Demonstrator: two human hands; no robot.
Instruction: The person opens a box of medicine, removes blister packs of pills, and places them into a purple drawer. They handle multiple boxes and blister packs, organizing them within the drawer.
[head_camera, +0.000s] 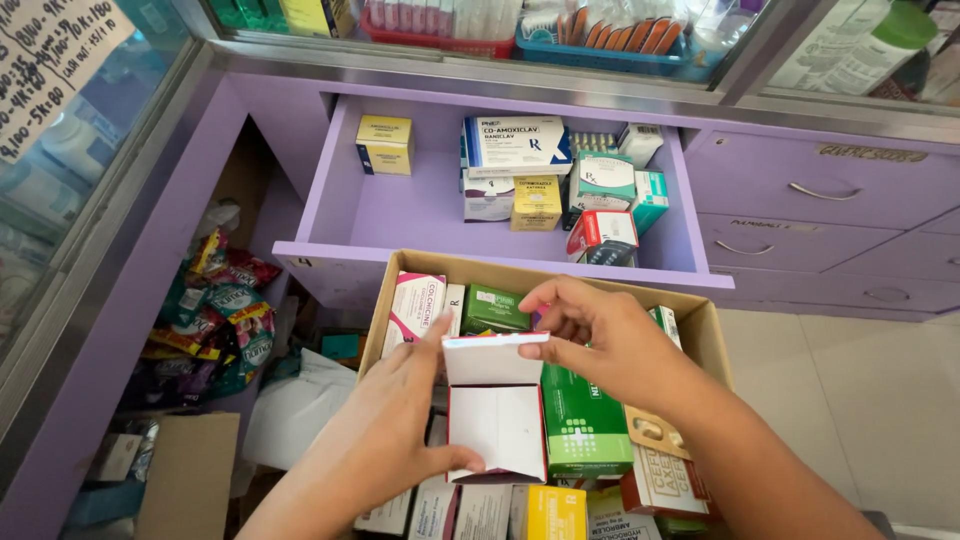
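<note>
Head view: left hand (385, 440) clamped on a small white-and-red carton (497, 420), thumb at its near lower edge, fingers behind. Carton stands upright, long axis running near to far, end flap open at the far end. Right hand (600, 335) pinches that flap (495, 346) from the right, fingers closed on its edge. Carton held just above a cardboard box (705, 325) packed with medicine packs. Beyond, one open purple drawer (330, 190) holds roughly ten boxes. One carton, two hands.
</note>
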